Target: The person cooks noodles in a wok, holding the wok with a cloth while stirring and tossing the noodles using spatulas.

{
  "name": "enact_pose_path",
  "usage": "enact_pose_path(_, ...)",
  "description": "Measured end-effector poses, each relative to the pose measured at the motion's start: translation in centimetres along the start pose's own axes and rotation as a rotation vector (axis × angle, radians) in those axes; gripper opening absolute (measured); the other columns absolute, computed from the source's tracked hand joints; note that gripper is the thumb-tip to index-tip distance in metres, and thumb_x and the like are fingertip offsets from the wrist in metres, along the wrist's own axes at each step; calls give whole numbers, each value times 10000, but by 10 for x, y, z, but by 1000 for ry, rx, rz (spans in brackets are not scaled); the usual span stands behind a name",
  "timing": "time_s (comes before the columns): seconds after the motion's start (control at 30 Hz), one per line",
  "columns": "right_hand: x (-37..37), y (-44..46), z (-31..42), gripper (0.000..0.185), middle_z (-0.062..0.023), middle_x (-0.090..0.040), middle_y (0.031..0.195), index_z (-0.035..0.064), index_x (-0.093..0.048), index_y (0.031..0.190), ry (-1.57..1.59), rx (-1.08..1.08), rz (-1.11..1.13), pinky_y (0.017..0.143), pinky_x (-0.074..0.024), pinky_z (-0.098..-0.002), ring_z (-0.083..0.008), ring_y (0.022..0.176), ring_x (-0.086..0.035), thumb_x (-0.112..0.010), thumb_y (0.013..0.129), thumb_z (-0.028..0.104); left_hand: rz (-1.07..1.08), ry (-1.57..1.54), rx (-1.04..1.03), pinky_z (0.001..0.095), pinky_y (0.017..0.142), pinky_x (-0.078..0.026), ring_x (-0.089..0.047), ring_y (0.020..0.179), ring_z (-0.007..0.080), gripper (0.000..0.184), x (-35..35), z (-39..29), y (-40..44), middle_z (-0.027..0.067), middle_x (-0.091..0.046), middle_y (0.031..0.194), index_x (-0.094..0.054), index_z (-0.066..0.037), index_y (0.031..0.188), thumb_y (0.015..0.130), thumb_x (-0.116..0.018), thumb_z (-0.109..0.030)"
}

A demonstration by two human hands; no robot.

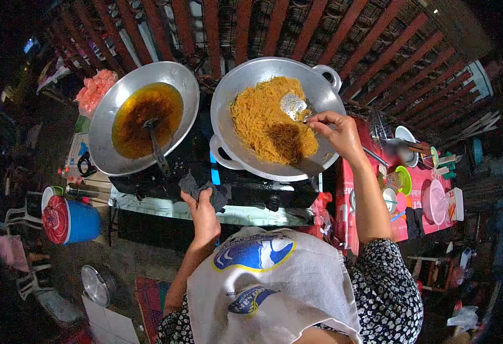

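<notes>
A dark grey cloth [217,195] is bunched in my left hand [203,217], at the stove's front edge between the two woks. My right hand [340,133] reaches over the right-hand wok [228,86], thumb and fingers pinched at the neck of a metal spatula [293,105]. Its blade rests on a heap of orange-yellow noodles [260,114]. The shadow of my hand falls across the noodles. In the left-hand wok [103,135], brown oily liquid [140,109] surrounds a ladle [158,150], whose handle leans over the near rim.
A black stove [263,192] supports both woks, with a slatted wooden barrier [243,28] behind. Bowls and a pink basin [433,202] crowd the red-covered table [352,221] at right. A pink bag [95,92] and a blue bucket [84,221] are on the left.
</notes>
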State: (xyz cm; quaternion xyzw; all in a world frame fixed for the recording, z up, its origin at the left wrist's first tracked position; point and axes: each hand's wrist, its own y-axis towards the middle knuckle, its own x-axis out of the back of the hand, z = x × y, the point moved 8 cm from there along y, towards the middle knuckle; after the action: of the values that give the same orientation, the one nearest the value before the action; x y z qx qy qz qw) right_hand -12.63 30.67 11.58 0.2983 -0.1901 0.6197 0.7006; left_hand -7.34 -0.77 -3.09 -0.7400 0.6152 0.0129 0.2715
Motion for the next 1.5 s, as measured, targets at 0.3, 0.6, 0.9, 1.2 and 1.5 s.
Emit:
enact_pose_path(0.3,21,-2,12,83,5,-589,772,9,-572,819,191,74,-98,688,-423,-205,-59,735,-528,-621,752,17,-94,-30,-71,290,829,-397,-472,904,182,546,-11,-14,-2,69,-472,1026,-279,-64,1230,742,-519,-102)
enact_pose_path(0.6,78,-19,123,242,3,-569,790,40,-525,924,657,113,-3,714,-430,-206,-69,756,-538,-662,724,40,-9,-135,-7,318,854,-381,-446,968,194,671,-22,-5,0,73,-420,1105,-144,-108,1314,753,-510,-75)
enact_pose_path(0.9,112,-75,273,240,-84,-582,654,51,-493,817,1071,503,211,529,-334,-295,-177,547,-527,-685,673,47,8,-73,-19,353,962,-261,-377,1063,226,658,5,52,36,115,-370,1203,-136,-115,1316,773,-507,-121)
enact_pose_path(1.2,79,-132,322,192,-115,-589,809,-53,-514,894,1058,1080,703,546,-446,-237,-140,664,-568,-618,782,62,-202,-57,8,385,948,-278,-371,1090,267,779,1,68,54,118,-337,1230,-92,-107,1340,693,-523,-81)
enact_pose_path(1.5,74,-108,301,165,-151,-626,753,-8,-550,840,951,689,712,604,-332,-320,-242,614,-577,-651,715,32,-36,59,7,359,984,-222,-319,1141,273,707,-8,31,13,143,-351,1229,-153,-77,1318,722,-526,-156)
